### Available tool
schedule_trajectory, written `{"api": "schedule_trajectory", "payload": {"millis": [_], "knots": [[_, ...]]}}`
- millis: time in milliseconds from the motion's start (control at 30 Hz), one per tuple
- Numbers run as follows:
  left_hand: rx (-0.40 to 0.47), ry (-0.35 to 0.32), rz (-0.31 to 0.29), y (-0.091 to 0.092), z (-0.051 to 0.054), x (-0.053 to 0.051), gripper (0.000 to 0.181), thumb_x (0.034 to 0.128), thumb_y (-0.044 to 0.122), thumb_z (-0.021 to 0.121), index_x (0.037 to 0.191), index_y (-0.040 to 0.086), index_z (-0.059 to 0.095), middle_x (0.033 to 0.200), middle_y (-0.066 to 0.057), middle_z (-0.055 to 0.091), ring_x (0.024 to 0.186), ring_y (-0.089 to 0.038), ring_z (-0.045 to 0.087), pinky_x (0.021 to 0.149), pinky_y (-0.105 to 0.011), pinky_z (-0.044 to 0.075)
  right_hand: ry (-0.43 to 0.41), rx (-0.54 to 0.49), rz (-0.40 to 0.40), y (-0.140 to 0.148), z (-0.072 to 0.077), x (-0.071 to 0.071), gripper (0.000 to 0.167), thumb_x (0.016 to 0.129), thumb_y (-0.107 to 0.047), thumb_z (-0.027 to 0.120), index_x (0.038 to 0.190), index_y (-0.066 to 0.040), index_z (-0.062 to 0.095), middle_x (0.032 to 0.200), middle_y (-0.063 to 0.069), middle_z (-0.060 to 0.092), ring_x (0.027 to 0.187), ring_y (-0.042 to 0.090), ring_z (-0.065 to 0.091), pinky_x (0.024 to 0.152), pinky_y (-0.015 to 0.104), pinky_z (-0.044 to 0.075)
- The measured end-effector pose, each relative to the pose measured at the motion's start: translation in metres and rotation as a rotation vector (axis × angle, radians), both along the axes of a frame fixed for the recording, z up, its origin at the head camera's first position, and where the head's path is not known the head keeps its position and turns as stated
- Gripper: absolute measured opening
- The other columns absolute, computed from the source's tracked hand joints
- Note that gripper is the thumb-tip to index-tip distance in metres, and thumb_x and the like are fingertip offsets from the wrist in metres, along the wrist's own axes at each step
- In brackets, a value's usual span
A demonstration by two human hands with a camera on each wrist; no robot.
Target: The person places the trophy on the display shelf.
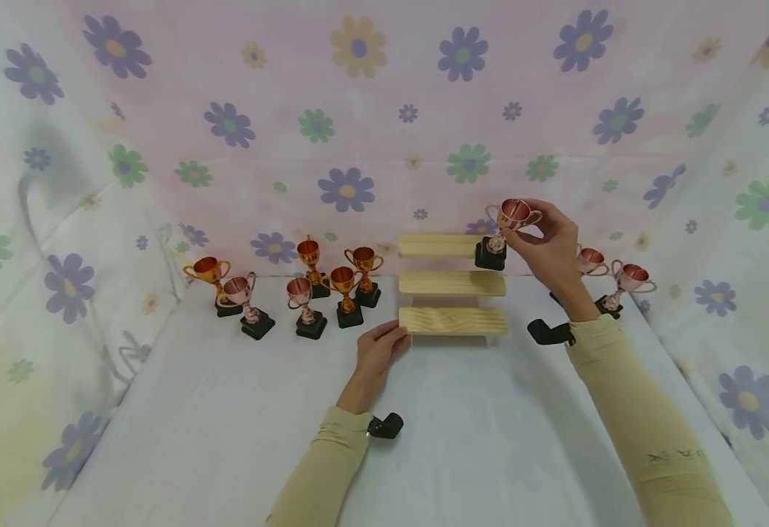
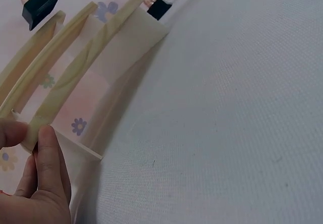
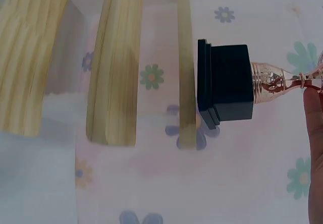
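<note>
My right hand (image 1: 551,243) pinches a rose-gold trophy cup (image 1: 513,214) upright, its black base near the right end of the top step of a three-tier wooden stand (image 1: 452,320). In the right wrist view the black base (image 3: 229,82) appears right by the top board (image 3: 186,82); whether they touch I cannot tell. My left hand (image 1: 378,356) grips the left end of the lowest board between thumb and fingers, as the left wrist view shows with the board (image 2: 75,75) between them.
Left of the stand are gold trophies (image 1: 343,282) and rose-gold trophies (image 1: 239,291), several in all. Two more rose-gold trophies (image 1: 632,277) stand on the right, partly behind my right arm. A flowered cloth (image 1: 358,124) hangs behind the white tabletop (image 1: 450,424).
</note>
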State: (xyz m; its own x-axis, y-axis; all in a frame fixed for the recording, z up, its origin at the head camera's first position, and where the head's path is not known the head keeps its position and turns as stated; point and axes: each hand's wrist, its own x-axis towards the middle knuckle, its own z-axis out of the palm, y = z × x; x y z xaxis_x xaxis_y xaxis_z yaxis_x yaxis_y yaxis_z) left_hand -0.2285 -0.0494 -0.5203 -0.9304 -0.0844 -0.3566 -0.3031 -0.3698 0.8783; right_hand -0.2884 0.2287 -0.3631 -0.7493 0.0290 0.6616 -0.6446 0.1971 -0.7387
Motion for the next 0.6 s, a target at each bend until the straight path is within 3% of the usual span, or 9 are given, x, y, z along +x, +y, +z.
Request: {"api": "schedule_trajectory", "payload": {"millis": [333,600], "knots": [[0.01,0.005,-0.004,0.0,-0.001,0.001,0.035,0.0943,0.002,0.07,0.128,-0.005,0.064,0.123,-0.021,0.065,0.094,-0.016,0.071,0.09,-0.029,0.06,-0.028,-0.004,0.148,-0.049,0.026,-0.004,0.045,0.083,0.015,0.07,0.126,0.017,0.059,0.099,-0.003,0.064,0.086,0.01,0.061,0.08,0.014,0.058],[0.004,-0.004,-0.007,0.0,0.0,0.002,0.034,0.0951,0.004,0.07,0.128,-0.004,0.065,0.125,-0.021,0.065,0.097,-0.018,0.07,0.094,-0.031,0.059,-0.086,0.098,0.203,-0.064,0.019,-0.045,0.046,0.089,0.007,0.072,0.133,0.005,0.061,0.113,-0.005,0.067,0.099,0.009,0.064,0.09,0.023,0.054]]}}
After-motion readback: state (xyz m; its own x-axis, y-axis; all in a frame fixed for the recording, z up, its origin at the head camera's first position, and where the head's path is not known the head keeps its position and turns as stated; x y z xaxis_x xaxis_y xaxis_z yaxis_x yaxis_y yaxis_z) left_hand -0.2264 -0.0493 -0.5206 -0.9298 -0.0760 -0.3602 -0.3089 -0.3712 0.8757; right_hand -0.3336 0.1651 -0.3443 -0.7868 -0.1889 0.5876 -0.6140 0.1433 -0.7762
